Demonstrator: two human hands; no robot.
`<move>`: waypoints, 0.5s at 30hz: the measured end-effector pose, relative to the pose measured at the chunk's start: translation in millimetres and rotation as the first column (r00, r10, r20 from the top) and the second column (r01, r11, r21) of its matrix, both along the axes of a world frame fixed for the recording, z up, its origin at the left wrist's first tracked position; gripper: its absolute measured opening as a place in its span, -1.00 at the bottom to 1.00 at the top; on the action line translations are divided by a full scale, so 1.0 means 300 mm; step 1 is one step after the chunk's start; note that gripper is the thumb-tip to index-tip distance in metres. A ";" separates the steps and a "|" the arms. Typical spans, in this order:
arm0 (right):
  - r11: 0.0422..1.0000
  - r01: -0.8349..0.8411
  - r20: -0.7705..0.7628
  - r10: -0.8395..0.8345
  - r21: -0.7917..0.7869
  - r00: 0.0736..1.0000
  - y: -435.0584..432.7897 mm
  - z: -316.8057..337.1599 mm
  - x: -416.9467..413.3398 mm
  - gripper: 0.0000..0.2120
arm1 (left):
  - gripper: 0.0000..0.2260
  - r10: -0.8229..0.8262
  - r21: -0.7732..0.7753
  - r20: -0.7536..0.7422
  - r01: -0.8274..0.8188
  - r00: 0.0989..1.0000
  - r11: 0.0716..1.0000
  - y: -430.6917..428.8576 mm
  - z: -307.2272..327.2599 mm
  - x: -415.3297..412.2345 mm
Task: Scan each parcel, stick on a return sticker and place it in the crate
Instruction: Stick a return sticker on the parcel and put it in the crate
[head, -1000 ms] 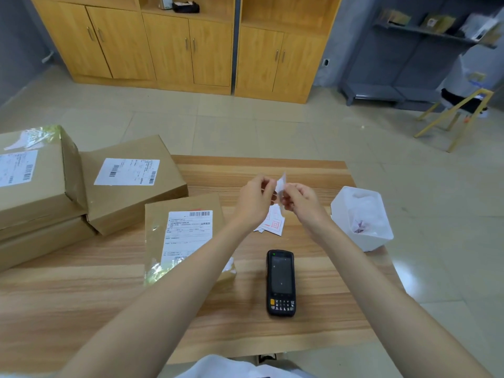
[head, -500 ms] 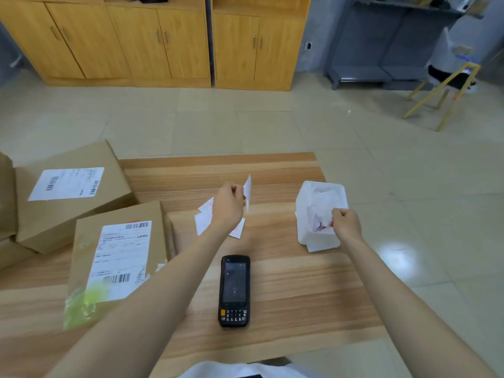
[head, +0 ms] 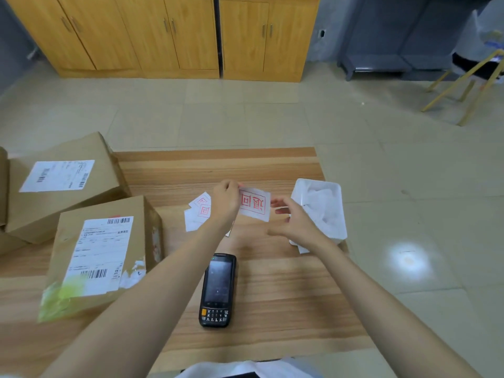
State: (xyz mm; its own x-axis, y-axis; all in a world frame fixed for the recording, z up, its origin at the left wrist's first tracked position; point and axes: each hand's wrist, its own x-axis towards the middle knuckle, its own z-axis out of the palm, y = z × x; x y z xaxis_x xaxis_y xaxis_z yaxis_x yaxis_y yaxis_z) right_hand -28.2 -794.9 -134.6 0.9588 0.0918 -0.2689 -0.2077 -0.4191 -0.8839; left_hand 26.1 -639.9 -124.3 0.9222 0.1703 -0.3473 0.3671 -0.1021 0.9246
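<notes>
My left hand [head: 225, 200] pinches a white return sticker [head: 255, 204] with red characters by its left edge, held above the wooden table [head: 272, 276]. Just right of the sticker, my right hand [head: 296, 223] hovers with fingers spread, holding nothing. A few more stickers [head: 199, 214] lie loose on the table behind my left wrist. A brown parcel [head: 101, 255] with a white shipping label sits at the near left. The black handheld scanner [head: 217, 290] lies face up between my forearms.
Another cardboard parcel [head: 60, 181] and more boxes are stacked at the far left. A small white bin [head: 321, 211] holding crumpled paper stands at the table's right edge. Wooden cabinets [head: 163, 36] and a grey shelf [head: 381, 61] line the far wall.
My right hand dropped the backing paper into the white bin and came back toward the sticker. My left hand turned the sticker so its printed face shows.
</notes>
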 end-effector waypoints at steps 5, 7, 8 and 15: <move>0.972 0.141 0.058 -0.154 0.186 0.986 0.206 0.032 0.046 -0.89 | -0.79 0.089 -0.069 -0.086 -0.095 0.992 0.993 0.130 0.021 -0.013; 0.959 0.149 -0.033 -0.145 0.240 0.989 0.267 0.042 0.057 -0.78 | -0.69 0.120 -0.089 -0.147 -0.134 0.982 0.987 0.201 0.048 -0.027; 0.960 0.143 -0.067 -0.131 0.242 0.989 0.299 0.042 0.058 -0.76 | -0.63 0.122 -0.099 -0.180 -0.141 0.976 0.985 0.242 0.063 -0.041; 0.958 0.050 -0.180 0.002 0.283 0.984 0.562 0.018 0.027 -0.65 | -0.76 -0.064 -0.183 -0.214 0.024 0.975 0.983 0.539 0.063 -0.187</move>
